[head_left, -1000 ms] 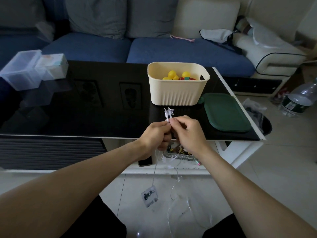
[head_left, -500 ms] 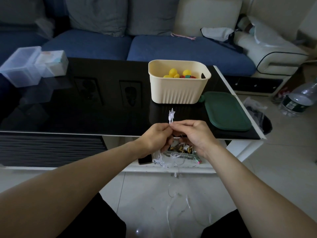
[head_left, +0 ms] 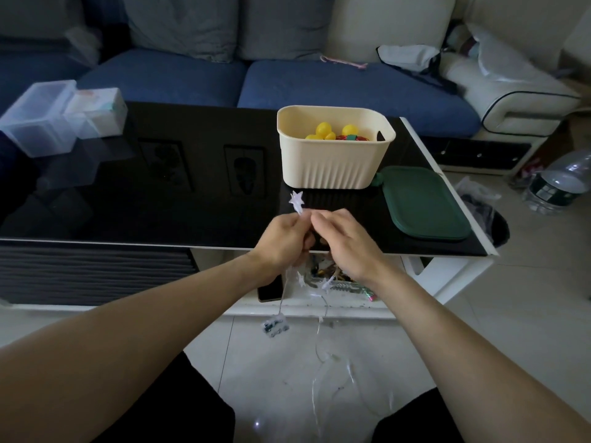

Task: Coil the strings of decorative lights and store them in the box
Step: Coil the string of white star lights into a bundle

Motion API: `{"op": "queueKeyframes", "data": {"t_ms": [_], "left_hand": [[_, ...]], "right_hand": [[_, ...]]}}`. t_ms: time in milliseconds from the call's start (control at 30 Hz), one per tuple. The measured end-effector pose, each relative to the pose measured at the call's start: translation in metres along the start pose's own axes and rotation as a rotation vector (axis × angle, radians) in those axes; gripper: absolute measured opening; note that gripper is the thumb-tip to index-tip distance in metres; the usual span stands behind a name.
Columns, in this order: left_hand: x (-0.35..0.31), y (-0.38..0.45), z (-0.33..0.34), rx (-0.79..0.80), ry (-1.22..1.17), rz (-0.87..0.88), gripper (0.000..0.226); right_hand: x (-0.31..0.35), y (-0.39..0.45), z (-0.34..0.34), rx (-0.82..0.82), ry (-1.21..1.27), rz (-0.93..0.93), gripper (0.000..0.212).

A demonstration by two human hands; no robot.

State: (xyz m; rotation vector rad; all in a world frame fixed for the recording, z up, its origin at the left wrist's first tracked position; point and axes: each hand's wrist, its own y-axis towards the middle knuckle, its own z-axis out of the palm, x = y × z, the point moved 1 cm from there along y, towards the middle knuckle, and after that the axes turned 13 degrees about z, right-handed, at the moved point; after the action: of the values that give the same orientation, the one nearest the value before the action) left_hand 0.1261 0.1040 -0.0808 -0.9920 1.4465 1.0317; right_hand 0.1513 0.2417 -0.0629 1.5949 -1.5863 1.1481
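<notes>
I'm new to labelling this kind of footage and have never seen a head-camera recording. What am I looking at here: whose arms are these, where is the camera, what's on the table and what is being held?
There is no machine here. The camera sits on a person's head and looks forward and down, so the two bare arms reaching in from the bottom are the wearer's own. The left hand and right hand meet above the near edge of a black glass table. Between them they pinch a thin string of lights; one white star sticks up above the fingers, and the rest hangs down to the tiled floor with a small battery pack dangling. On the table stand a cream box with yellow balls inside, its green lid lying flat to the right of it, and clear plastic containers at the far left. A sofa is behind.
</notes>
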Motion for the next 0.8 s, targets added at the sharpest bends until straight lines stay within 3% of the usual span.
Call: {"op": "queueKeyframes", "data": {"t_ms": [67, 133, 167, 267, 433, 633, 700, 800], "left_hand": [[-0.001, 0.004, -0.004, -0.090, -0.021, 0.026, 0.041], [-0.002, 0.008, -0.007, -0.185, -0.055, 0.035, 0.038], [-0.004, 0.010, -0.008, -0.223, -0.082, 0.041, 0.038], [-0.007, 0.015, -0.016, -0.308, -0.142, 0.040, 0.037], [-0.017, 0.015, -0.026, -0.359, -0.390, 0.004, 0.039], [-0.023, 0.011, -0.023, -0.235, -0.592, -0.032, 0.041], [-0.025, 0.010, -0.021, -0.228, -0.631, -0.040, 0.040], [-0.028, 0.007, -0.021, -0.243, -0.645, -0.050, 0.039]], "right_hand": [[0.000, -0.001, 0.003, 0.151, 0.033, 0.035, 0.046], [-0.008, 0.004, 0.006, 0.103, 0.020, 0.096, 0.059], [-0.012, 0.007, 0.006, 0.049, -0.010, 0.113, 0.057], [-0.018, 0.010, -0.002, -0.031, -0.061, 0.107, 0.011], [-0.028, 0.014, -0.006, 0.072, -0.051, 0.158, 0.008], [-0.031, 0.016, 0.014, 0.101, -0.032, 0.116, 0.055], [-0.028, 0.017, 0.020, 0.093, 0.005, 0.086, 0.046], [-0.026, 0.016, 0.027, 0.137, 0.025, 0.047, 0.011]]}}
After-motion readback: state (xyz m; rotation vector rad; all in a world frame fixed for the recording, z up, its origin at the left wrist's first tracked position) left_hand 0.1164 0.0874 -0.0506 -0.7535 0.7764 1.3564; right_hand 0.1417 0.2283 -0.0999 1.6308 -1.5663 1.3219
